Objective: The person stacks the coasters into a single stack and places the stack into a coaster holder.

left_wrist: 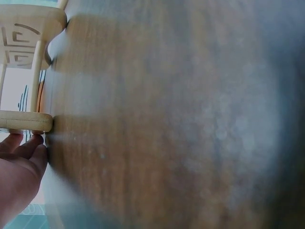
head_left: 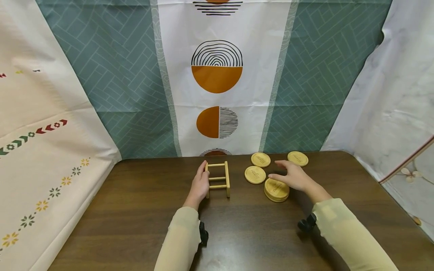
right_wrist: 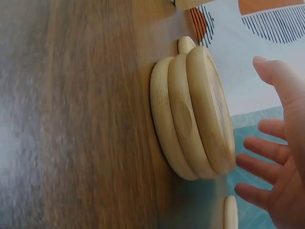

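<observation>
A small wooden coaster rack (head_left: pixel 217 177) with carved side panels and crossbars stands on the dark table. My left hand (head_left: pixel 199 186) grips its left side panel; in the left wrist view the fingers (left_wrist: pixel 29 149) lie against the panel's outer face. Three round wooden coasters form a stack (head_left: pixel 276 189) right of the rack. Just over its far right edge is my right hand (head_left: pixel 294 176), thumb and fingers spread apart, holding nothing. The right wrist view shows that thumb (right_wrist: pixel 274 74) and the fingers apart from the stack's top coaster (right_wrist: pixel 209 109).
Loose coasters lie flat around the stack: one (head_left: pixel 255 175) to its left, another (head_left: pixel 260 160) farther back, a third (head_left: pixel 298 159) at the back right. Patterned cloth (head_left: pixel 217 113) hangs along the table's back edge, with pale cloth on both sides.
</observation>
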The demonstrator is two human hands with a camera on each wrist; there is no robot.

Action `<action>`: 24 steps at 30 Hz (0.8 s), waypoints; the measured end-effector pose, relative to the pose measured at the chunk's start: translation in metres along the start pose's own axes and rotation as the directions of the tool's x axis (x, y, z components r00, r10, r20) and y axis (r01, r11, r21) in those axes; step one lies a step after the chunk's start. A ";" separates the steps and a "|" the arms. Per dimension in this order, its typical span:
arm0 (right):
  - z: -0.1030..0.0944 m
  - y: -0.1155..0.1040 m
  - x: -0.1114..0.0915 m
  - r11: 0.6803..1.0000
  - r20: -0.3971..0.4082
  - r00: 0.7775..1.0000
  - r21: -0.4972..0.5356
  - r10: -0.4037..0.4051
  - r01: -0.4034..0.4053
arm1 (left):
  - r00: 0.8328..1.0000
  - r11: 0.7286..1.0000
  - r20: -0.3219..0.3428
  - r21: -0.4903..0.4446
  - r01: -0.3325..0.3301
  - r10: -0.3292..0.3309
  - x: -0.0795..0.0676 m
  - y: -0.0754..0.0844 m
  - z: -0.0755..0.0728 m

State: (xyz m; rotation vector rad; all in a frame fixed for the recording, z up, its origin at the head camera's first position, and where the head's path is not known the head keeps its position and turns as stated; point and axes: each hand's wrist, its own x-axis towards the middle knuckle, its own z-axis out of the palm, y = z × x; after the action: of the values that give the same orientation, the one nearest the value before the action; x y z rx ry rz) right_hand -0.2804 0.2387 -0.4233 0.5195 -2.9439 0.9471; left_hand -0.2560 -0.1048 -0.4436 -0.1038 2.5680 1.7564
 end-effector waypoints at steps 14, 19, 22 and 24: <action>0.014 -0.015 0.008 1.000 0.040 0.999 -0.020 -0.005 0.006 | 1.000 1.000 -0.004 -0.016 0.000 0.000 0.000 0.000 0.000; 0.019 -0.020 0.009 0.999 0.029 1.000 -0.033 0.000 0.001 | 1.000 1.000 0.001 -0.023 0.006 -0.006 0.000 -0.001 0.000; 0.022 -0.024 0.011 0.999 0.022 1.000 -0.045 0.005 -0.004 | 1.000 1.000 0.000 -0.025 0.004 -0.004 0.001 -0.001 0.000; 0.024 -0.027 0.012 0.999 0.016 1.000 -0.048 0.008 -0.007 | 1.000 1.000 -0.001 -0.024 0.003 -0.003 0.001 -0.002 0.000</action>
State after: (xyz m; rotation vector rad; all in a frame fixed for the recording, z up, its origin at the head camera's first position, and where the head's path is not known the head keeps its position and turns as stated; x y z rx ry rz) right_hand -0.2808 0.2010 -0.4269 0.5179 -2.9769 0.8750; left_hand -0.2568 -0.1052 -0.4452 -0.1096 2.5465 1.7865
